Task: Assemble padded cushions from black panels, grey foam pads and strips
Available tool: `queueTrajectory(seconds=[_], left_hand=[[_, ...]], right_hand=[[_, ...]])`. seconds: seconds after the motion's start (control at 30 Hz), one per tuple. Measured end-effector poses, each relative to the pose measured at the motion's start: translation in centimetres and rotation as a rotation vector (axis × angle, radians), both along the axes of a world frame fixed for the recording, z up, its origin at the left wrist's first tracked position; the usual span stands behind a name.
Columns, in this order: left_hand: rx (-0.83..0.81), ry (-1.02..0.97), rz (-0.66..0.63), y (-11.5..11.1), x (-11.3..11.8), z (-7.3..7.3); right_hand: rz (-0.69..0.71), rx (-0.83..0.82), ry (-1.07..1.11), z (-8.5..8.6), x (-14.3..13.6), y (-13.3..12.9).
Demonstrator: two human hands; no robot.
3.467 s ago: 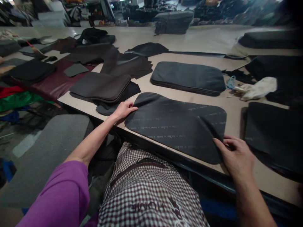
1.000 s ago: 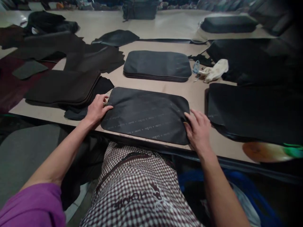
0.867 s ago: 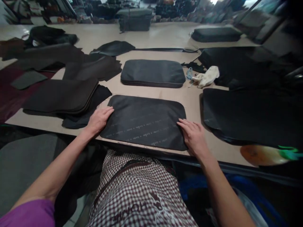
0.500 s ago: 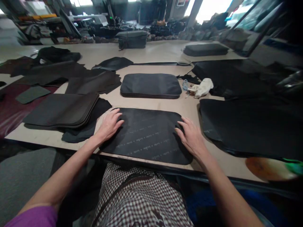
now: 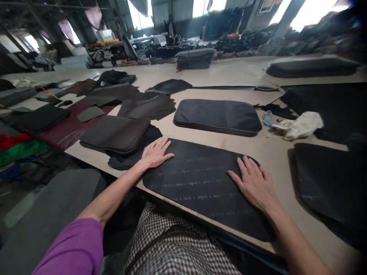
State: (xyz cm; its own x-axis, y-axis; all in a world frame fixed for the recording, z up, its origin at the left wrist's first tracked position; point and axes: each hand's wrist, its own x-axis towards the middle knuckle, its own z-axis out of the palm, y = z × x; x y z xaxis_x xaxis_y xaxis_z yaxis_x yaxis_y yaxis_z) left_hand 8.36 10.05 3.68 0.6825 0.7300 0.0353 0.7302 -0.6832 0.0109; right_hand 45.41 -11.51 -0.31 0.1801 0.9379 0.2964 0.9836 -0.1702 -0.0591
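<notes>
A flat dark panel with rounded corners and rows of small pale print [image 5: 197, 183] lies at the table's front edge before me. My left hand [image 5: 157, 153] rests on its left end, fingers stretched out and thumb apart. Across its right end lies my right hand [image 5: 254, 181], fingers spread over the surface. Neither hand grips anything. Just beyond the panel sits a neat stack of black rounded panels [image 5: 218, 116]. Close to my left hand is a stack of brown-black panels [image 5: 116, 131], with a dark loose piece [image 5: 124, 160] partly under it.
To the right lie large black sheets [image 5: 335, 183] and a white cloth [image 5: 304, 125] beside a light-blue ring-shaped object [image 5: 268, 118]. Dark scraps [image 5: 146, 105] and a maroon sheet [image 5: 76, 122] spread leftward. Further stacks [image 5: 195, 59] stand at the back of the table [image 5: 241, 143].
The view has swung left, so things appear further right. My left hand has flattened onto the panel's left end; my right hand now lies further over its right end.
</notes>
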Motion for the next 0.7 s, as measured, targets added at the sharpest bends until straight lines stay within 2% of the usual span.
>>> queueTrajectory(seconds=[0.1,0.2,0.23,0.3,0.37,0.43,0.5,0.57,0.7], left_hand=[[0.110,-0.015,0.022,0.4,-2.1,0.7],[0.245,-0.065,0.007,0.9,-4.1,2.3],[0.282,-0.098,0.051,1.3,-4.9,3.1],[0.329,-0.174,0.224,2.9,-6.6,4.8],[0.270,-0.221,0.424,5.0,-8.3,6.2],[0.130,-0.221,0.541,7.3,-9.9,7.2],[0.015,-0.199,0.560,9.1,-11.1,7.7],[-0.023,-0.184,0.537,10.1,-11.7,7.9],[-0.050,-0.158,0.511,10.5,-12.2,8.1]], right_hand=[[-0.007,0.031,0.010,-0.7,0.4,0.3],[-0.013,0.042,0.009,-1.2,0.7,0.6],[-0.011,0.039,0.008,-1.3,0.8,0.6],[-0.002,0.032,0.005,-1.3,0.8,0.5],[0.003,0.032,0.006,-1.1,0.7,0.5],[0.004,0.036,0.008,-1.0,0.7,0.4],[0.005,0.039,0.008,-0.9,0.6,0.5],[0.004,0.041,0.013,-1.0,0.6,0.5],[-0.014,0.053,0.029,-1.1,0.6,0.6]])
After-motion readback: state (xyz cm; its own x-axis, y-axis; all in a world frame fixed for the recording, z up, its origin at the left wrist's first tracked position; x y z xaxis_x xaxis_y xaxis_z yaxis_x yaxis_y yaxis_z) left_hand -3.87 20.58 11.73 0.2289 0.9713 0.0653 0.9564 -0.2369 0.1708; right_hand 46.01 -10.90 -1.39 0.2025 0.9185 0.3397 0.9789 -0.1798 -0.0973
